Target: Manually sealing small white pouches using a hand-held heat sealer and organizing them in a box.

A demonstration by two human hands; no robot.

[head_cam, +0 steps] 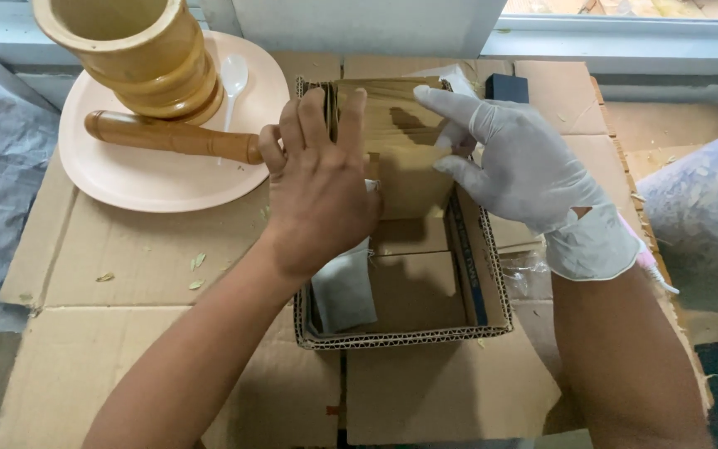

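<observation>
A small open cardboard box point(492, 291) sits on flattened cardboard. A row of brown paper packets point(392, 108) stands on edge in its far half. My bare left hand point(317, 187) rests its fingers on the left side of the packets, fingers together and pressing them. My right hand point(525, 166), in a white glove, touches the right side of the same packets with fingers spread. A grey-white flat pouch point(344, 291) leans inside the box's near left corner, below my left hand.
A wooden mortar point(139, 50), a wooden pestle point(172, 135) and a white plastic spoon point(233, 79) lie on a pale pink plate point(151, 183) at the far left. A dark blue small box point(507, 87) is behind the packets. Grey plastic bags flank both sides.
</observation>
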